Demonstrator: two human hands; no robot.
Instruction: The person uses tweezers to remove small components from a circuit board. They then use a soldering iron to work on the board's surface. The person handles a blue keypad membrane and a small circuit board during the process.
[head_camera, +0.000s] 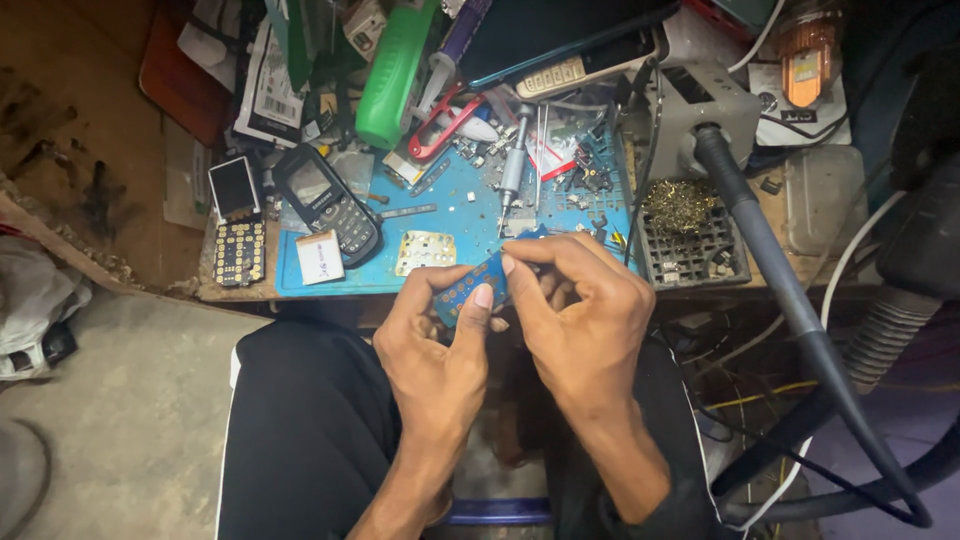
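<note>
Holding a small blue circuit board (478, 282) between them, both hands hovered just in front of the near edge of the cluttered surface (180, 150), above the person's lap. The left hand (437, 345) pinched the board from below and the side, its thumb pressed flat on the board's face with its dotted gold contacts. The right hand (580, 315) was curled over the board's upper end, fingertips closed on its edge, so that the board was gripped at both ends and tilted upward to the right. Just beyond the hands lay a blue mat (460, 215) strewn with small parts. On it sat a pale keypad sheet (425, 251), close to the board, and a small white label card (320, 256). A black keypad phone (327, 203) lay at an angle across the mat's left end. Left of it were a phone front with a bare screen and a loose keypad (238, 222). A silver screwdriver (513, 165) and red-handled scissors (444, 125) rested farther back, near a green bottle (393, 75). To the right stood a grey soldering stand (705, 110) with a black tray (695, 250) of brass wool, and a thick black cable (790, 300) ran down past the right hand.
</note>
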